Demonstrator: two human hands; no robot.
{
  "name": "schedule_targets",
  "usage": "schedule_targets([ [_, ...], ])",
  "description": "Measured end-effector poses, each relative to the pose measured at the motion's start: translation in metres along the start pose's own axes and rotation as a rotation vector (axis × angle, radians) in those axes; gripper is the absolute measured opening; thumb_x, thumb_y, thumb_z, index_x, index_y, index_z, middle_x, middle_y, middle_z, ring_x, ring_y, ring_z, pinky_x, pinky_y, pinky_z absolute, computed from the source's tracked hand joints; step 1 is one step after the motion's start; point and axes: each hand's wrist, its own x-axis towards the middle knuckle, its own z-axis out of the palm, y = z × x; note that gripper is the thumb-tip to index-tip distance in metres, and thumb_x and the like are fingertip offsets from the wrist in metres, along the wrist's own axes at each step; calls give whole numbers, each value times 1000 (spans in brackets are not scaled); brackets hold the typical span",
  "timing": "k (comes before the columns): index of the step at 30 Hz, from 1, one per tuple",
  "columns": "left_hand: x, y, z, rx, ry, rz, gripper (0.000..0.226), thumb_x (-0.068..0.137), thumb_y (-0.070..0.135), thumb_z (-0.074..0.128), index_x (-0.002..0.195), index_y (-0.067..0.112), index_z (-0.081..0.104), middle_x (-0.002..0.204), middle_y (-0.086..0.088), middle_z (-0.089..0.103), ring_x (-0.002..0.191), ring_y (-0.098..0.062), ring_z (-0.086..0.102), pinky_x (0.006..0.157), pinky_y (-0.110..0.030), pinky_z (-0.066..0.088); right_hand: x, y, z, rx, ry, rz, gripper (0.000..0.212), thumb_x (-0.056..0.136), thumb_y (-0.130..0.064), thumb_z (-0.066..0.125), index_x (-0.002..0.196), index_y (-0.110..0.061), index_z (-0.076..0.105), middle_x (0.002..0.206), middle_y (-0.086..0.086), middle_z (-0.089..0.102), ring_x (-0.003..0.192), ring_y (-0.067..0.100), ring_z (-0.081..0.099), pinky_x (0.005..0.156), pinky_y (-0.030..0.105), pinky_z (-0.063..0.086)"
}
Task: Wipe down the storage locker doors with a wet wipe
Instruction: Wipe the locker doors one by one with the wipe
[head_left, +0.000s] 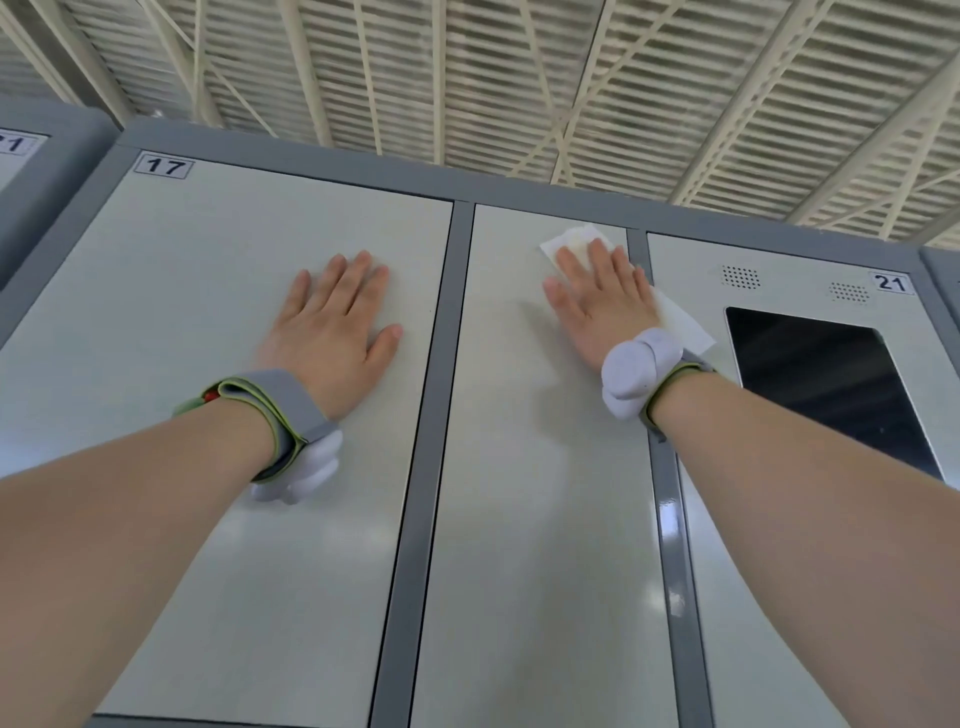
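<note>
One wet wipe (571, 244) flat near top of middle locker door (519, 519), long axis slanting upper-left to lower-right. Right hand (602, 306) presses it, fingers straight, slightly spread. Most of door lies below. Left hand (332, 332) flat on door 17 (208, 312), fingers spread.

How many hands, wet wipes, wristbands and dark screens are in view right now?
Hands: 2 (left hand flat on door 17, right hand on the middle door)
Wet wipes: 1 (wet wipe under the right hand)
Wristbands: 2 (left wristband, right wristband)
Dark screens: 1 (dark screen by label 21)
Total: 6
</note>
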Motion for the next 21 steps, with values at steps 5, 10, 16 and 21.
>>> schedule_targets([
  [5, 1, -1, 0, 19, 12, 1, 78, 82, 51, 2, 152, 16, 7, 160, -1, 2, 146, -18, -2, 116, -36, -6, 30, -6, -1, -69, 8, 120, 67, 94, -62, 13, 151, -29, 3, 158, 10, -8, 145, 29, -8, 117, 38, -5],
  [10, 2, -1, 2, 44, 1, 5, 88, 73, 56, -10, 152, 17, 2, 160, 0, -3, 146, -17, -6, 115, -35, -8, 39, -7, -1, -104, 45, 107, 69, 92, -65, 13, 150, -30, 5, 158, 11, -5, 145, 29, -5, 117, 39, -1],
  [16, 2, -1, 2, 41, 1, 16, 92, 70, 56, -14, 152, 17, 3, 160, 0, -2, 146, -18, -4, 115, -36, -7, 39, -7, -4, -113, 33, 28, 62, 94, -59, 20, 149, -32, 7, 158, 6, -4, 145, 27, -4, 117, 41, 0],
  [21, 2, -1, 1, 46, 1, 16, 93, 70, 56, -14, 152, 16, 4, 160, -1, -1, 146, -19, -4, 115, -37, -6, 24, -7, -5, -39, 45, -115, 56, 97, -56, 20, 148, -35, 13, 159, -3, 1, 146, 20, -2, 117, 36, -2],
])
